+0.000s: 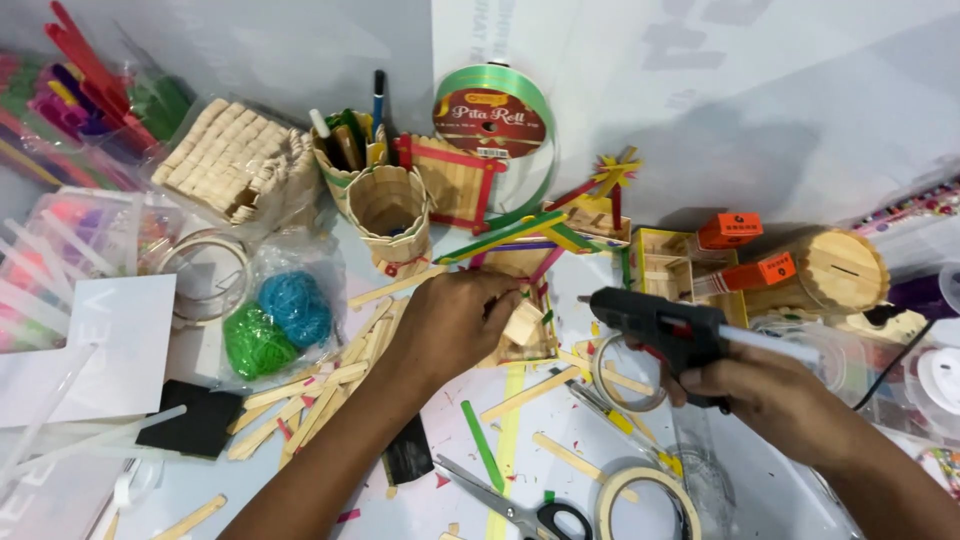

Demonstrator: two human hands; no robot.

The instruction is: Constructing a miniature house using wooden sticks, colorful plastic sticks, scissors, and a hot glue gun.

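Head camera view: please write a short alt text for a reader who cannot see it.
A left hand presses on a small craft-stick model while the right hand holds a black glue gun pointed at it. Loose sticks, tape rolls and scissors lie around on the table.

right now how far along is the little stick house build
Done: the small wooden craft-stick house has walls standing. In hand: the left hand presses a piece onto it while the right hand aims the black glue gun. Left: loose plain wooden sticks lie unused.
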